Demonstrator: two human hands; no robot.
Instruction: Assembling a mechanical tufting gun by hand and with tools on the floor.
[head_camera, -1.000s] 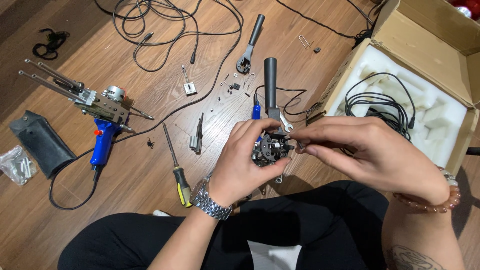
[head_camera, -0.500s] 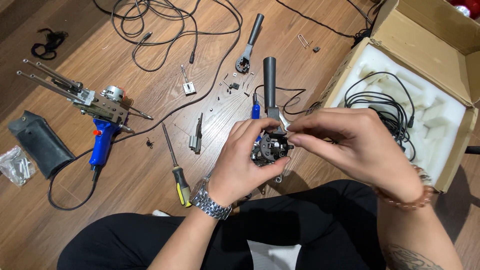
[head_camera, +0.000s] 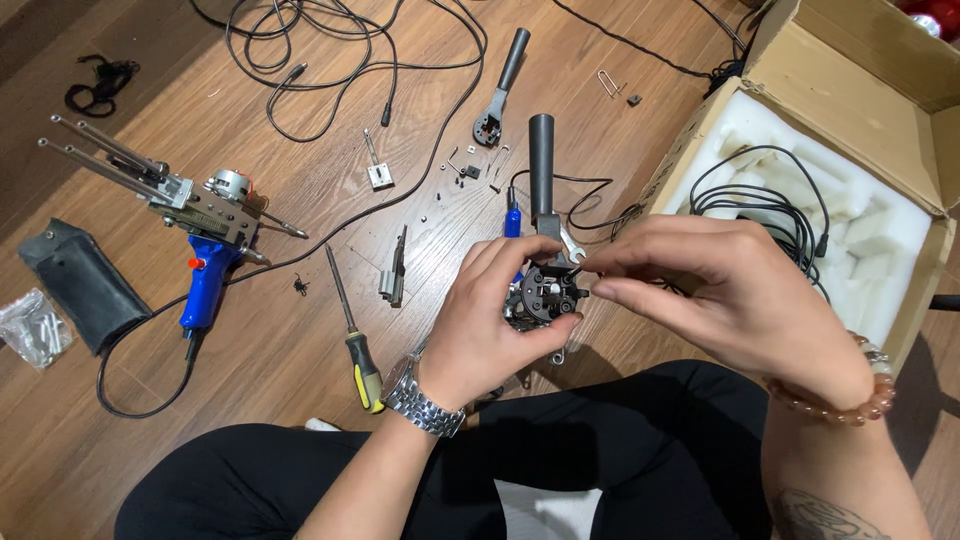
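Your left hand (head_camera: 490, 320) clenches the stiff, likely weighty black mechanism (head_camera: 545, 295); right hand (head_camera: 730, 295) pinches a small fiddly part at its face. Hold the body.

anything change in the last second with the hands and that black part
Very little. The right hand drew slightly inward, its fingertips staying pinched at the top of the small black mechanism, beside the little wrench. The left hand kept its grip on the mechanism from below. Nothing was picked up or let go. The blue-handled tool, the screwdriver and the cardboard box lie where they were.
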